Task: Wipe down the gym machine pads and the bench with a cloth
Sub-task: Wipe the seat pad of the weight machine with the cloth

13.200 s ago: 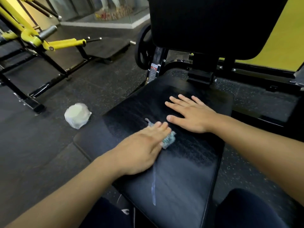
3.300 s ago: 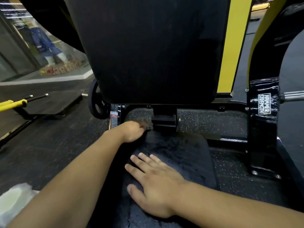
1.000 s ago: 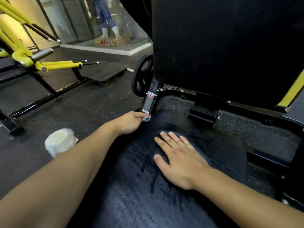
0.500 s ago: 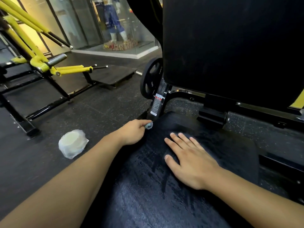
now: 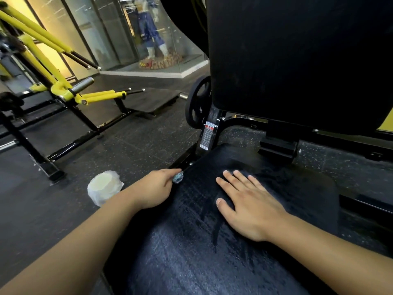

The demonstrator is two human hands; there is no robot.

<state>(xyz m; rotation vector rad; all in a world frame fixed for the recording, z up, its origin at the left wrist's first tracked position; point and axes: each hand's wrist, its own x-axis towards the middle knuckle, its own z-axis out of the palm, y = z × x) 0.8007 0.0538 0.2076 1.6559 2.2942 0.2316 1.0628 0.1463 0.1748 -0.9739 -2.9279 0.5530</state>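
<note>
While our left hand (image 5: 157,189) pinched the small cloth (image 5: 177,178) at the seat pad's (image 5: 191,241) left edge, our right hand (image 5: 247,206) lay spread flat near its middle.

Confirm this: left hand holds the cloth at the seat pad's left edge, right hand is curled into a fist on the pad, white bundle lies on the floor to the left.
One thing is wrong: the right hand is no fist. The head view shows it lying flat, fingers straight, on the seat pad. The rest holds: the left hand holds the cloth at the pad's left edge, and the white bundle lies on the floor to the left.
</note>
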